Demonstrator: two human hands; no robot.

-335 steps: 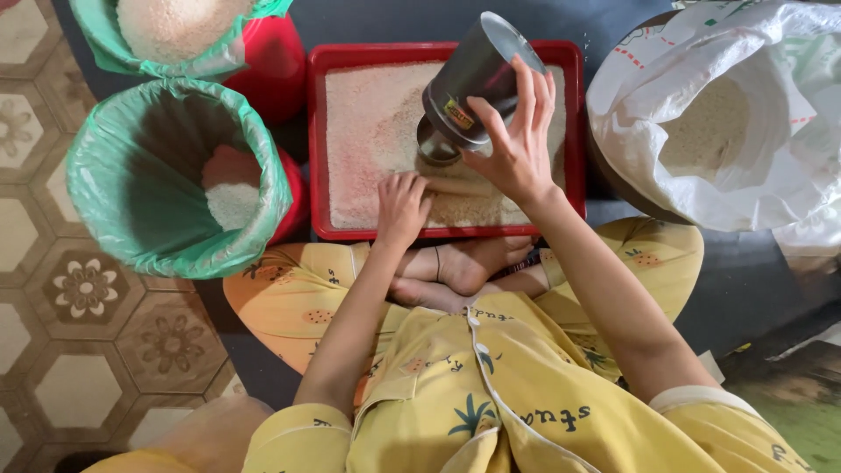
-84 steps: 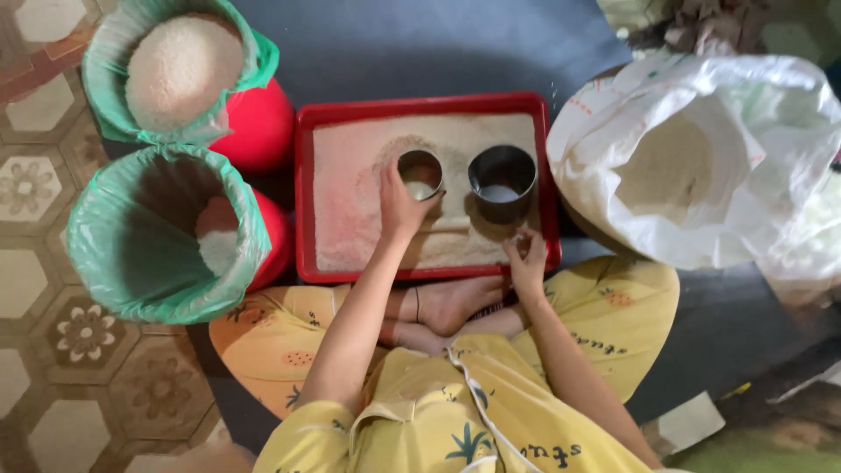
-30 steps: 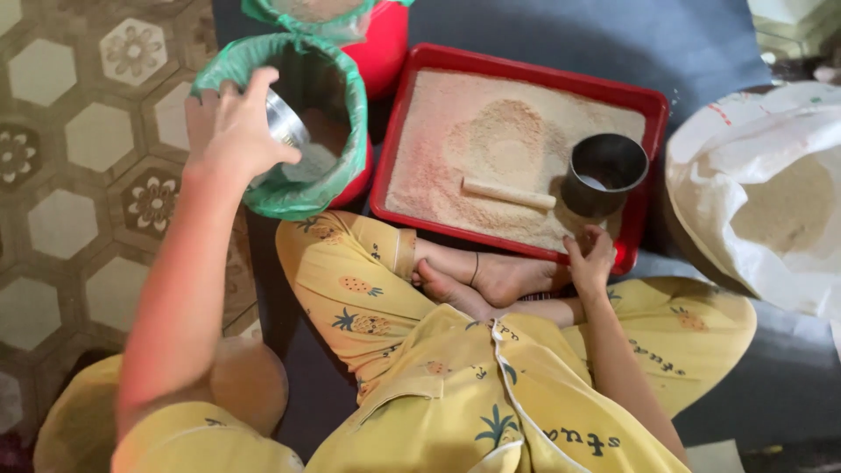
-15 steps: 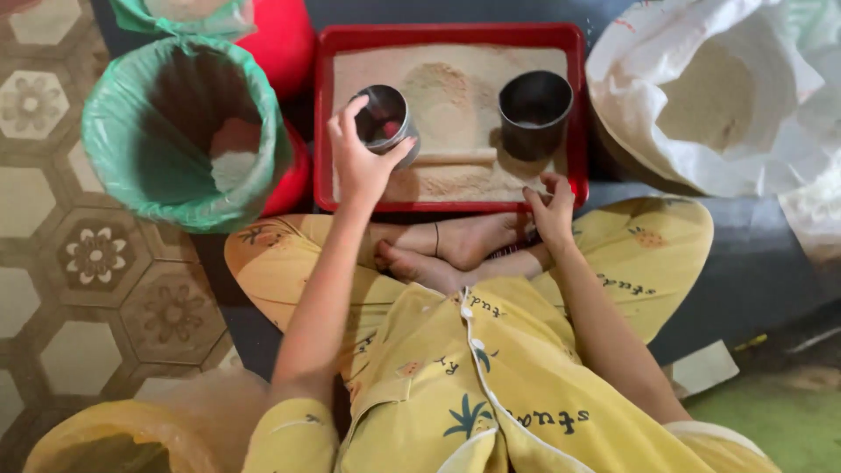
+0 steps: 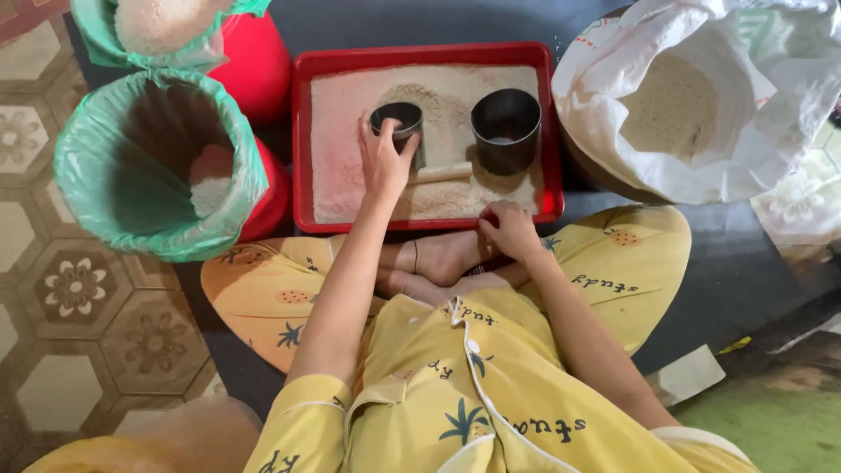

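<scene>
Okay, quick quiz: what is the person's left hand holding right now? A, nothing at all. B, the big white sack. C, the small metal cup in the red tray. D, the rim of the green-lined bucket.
C: the left hand is wrapped around the small metal cup standing in the powder of the red tray, well away from the green-lined bucket and the white sack.

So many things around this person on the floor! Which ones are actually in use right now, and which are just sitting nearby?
In use:
- left hand gripping the small metal cup
- red tray of pale grain
- large metal cup standing in the tray
- right hand at the tray's near edge

Just nearby:
- green-lined bucket
- second bucket, heaped full
- white sack
- paper scrap
</scene>
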